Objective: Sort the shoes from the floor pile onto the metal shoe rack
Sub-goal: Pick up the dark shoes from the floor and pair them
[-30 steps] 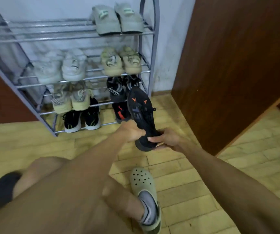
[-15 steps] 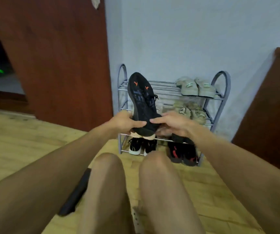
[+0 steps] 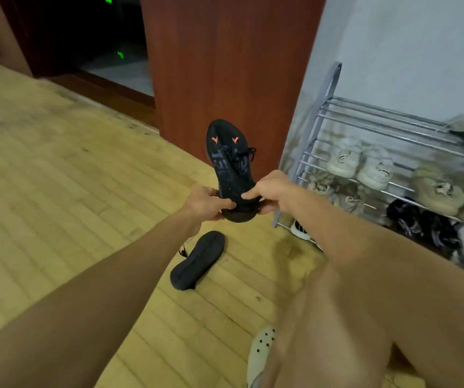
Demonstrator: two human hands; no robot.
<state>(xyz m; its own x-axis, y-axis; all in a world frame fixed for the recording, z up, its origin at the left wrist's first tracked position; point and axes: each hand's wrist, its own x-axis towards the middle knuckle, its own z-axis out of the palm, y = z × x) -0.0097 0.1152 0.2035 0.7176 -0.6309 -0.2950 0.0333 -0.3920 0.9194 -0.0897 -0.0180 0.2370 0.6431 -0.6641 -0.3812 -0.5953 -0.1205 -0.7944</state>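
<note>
A black sneaker with orange marks is held up in the air, toe pointing away, sole towards me. My left hand pinches its heel from the left and my right hand grips the heel from the right. A second black shoe lies on the wooden floor just below the held one. The metal shoe rack stands to the right against the pale wall, with several pale and dark shoes on its shelves.
A brown wooden door panel rises behind the held sneaker, with a dark doorway to its left. My bare knees fill the lower right, and a pale clog is on my foot at the bottom.
My view has swung left, so the rack has shifted to the right of the frame. The held sneaker stays in both hands, and the second black shoe on the floor has come into full view.
</note>
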